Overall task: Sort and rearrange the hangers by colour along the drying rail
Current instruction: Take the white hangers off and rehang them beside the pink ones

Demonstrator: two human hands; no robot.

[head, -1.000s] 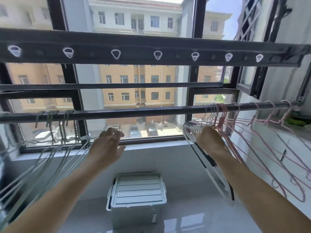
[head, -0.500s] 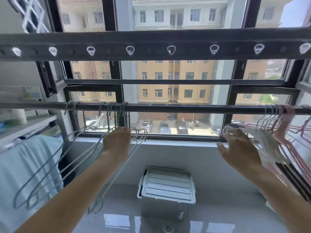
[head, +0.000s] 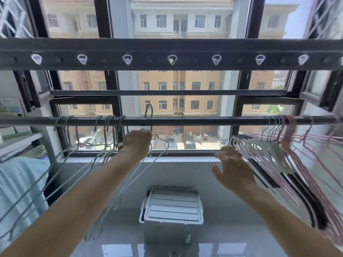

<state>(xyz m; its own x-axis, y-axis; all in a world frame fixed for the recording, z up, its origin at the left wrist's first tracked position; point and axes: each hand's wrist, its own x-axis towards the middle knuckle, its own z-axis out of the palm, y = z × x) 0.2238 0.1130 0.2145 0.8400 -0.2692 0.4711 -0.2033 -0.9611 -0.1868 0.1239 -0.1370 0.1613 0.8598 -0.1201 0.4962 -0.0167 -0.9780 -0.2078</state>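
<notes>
Gripping a grey-green wire hanger (head: 152, 115), hook raised above the dark metal drying rail (head: 194, 121), the left hand (head: 137, 142) may snag neighbouring hooks (head: 109, 121); the right hand (head: 234, 173) spreads empty near white hangers (head: 259, 145).

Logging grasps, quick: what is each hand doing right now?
Left hand: gripping a grey-green wire hanger, hook raised above the dark metal drying rail.
Right hand: open, fingers spread, holding nothing.

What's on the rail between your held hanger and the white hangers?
Nothing. In the head view the rail is bare from the held hanger to the white hangers.
</notes>
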